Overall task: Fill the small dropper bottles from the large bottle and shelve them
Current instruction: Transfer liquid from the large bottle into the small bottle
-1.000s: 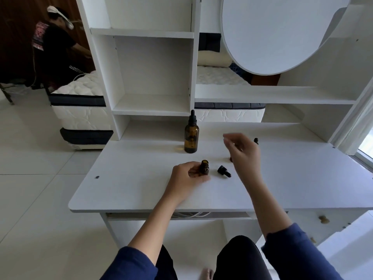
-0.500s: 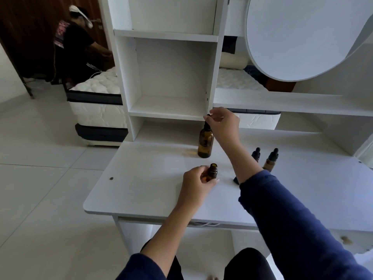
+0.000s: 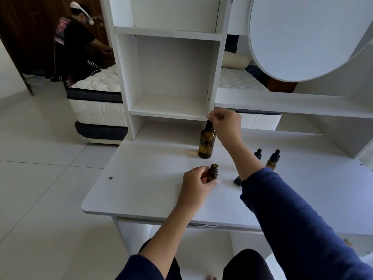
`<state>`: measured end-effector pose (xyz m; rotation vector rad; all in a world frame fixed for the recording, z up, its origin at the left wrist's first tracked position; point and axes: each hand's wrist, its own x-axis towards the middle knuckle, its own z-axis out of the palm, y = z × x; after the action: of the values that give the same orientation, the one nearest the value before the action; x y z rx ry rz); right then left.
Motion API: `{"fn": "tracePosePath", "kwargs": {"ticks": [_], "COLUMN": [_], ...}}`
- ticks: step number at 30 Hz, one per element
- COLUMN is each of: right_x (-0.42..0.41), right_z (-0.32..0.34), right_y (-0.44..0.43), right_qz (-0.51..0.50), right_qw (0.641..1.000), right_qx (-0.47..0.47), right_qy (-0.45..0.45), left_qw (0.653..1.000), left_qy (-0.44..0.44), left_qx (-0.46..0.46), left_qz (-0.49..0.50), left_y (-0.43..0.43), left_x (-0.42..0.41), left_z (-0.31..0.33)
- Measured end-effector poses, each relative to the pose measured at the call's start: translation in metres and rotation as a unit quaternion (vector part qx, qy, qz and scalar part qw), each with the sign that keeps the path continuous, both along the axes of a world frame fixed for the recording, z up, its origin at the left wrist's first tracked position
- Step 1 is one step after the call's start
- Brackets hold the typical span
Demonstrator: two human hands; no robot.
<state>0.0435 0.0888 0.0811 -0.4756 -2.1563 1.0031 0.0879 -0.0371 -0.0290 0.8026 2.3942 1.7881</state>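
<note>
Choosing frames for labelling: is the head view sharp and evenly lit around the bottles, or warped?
Head view: soft even daylight, no harsh glare; large bottle, open small bottle, left hand and right hand reasonably sharp; shelf uprights lean from wide-angle distortion.

The right hand (image 3: 225, 123) now pinches the dropper (image 3: 209, 125) of the large bottle (image 3: 206, 144)

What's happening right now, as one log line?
left hand: holds open small bottle | right hand: pinches dropper top of large bottle | loose cap: on desk
</note>
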Motion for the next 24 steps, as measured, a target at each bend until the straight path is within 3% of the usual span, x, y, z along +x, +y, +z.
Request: {"fn": "tracePosePath", "kwargs": {"ticks": [9,24], "right_x": [-0.001,0.029], "right_z": [0.007,0.061], "right_y": [0.001,-0.009], "right_qz": [0.023,0.023], "right_qw": [0.999,0.981], "right_qx": [0.0,0.001], "right_qy": [-0.038,0.192], "left_qw": [1.0,1.0], "left_qy": [-0.009,-0.007], "left_qx": [0.015,0.001], "left_qz": [-0.012,-0.019], "left_y": [0.0,0.0], "left_x": [0.0,-0.001], "left_z": [-0.001,-0.001]}}
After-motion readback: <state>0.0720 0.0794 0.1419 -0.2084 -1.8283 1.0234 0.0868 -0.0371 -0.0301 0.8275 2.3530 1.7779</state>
